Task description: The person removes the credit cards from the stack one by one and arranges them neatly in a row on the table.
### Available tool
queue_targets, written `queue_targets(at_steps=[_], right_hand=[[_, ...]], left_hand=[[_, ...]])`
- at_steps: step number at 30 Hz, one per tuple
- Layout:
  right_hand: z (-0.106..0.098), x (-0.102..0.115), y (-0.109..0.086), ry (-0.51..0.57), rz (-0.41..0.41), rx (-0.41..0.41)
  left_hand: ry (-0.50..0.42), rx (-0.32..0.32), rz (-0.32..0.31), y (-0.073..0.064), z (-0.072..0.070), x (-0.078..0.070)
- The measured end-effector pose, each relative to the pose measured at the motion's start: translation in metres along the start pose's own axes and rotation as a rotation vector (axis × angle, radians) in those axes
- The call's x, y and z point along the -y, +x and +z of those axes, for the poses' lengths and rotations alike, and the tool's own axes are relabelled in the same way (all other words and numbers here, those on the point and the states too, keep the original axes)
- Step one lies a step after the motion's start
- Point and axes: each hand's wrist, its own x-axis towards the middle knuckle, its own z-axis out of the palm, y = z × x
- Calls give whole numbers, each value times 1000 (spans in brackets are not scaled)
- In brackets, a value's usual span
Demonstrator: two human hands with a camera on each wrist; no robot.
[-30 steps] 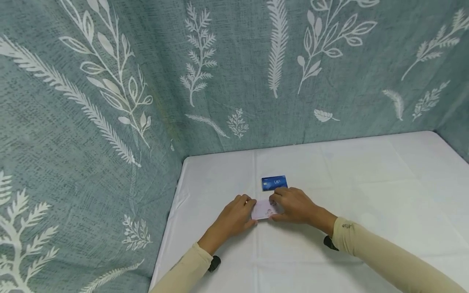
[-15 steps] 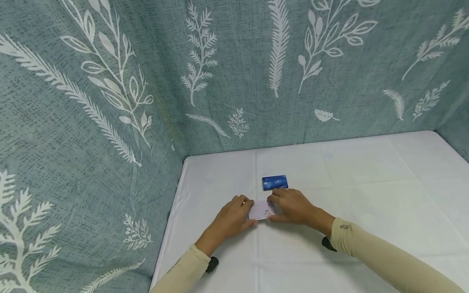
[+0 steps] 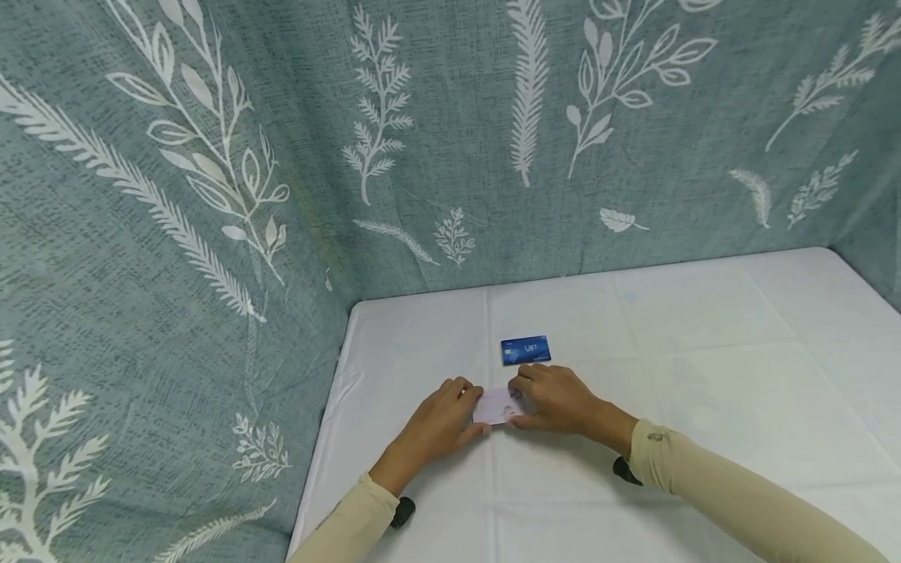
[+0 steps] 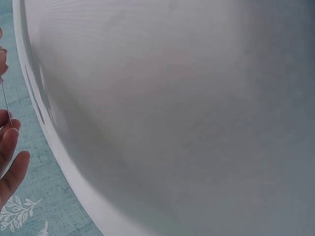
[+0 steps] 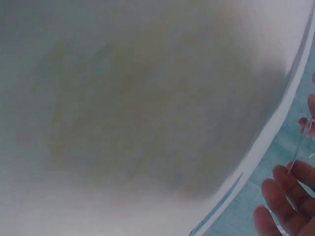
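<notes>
A pale pinkish card with a small print near its right side is held between both hands in the head view. My left hand pinches its left end, and my right hand grips the right end, covering part of it. Just beyond the hands, a blue card marked "VIP" lies flat on the table. From the left wrist, the held card shows only as a thin edge at the far left. Fingertips and the card's thin edge appear at the right side of the right wrist view.
A white cloth covers the table, with fold lines across it. Behind and to the left hangs a grey-green curtain with white leaf patterns. Dark wrist-worn items show under both cuffs.
Both hands have shifted slightly left and toward the person with the pale card between them. The blue card stays in place on the table.
</notes>
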Motion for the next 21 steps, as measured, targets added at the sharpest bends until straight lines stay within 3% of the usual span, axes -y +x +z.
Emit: queue_targets(at_steps=[21], right_hand=[[5,11,6,24,50,19]], left_hand=[[-26,17,-24,-6,-4,6]])
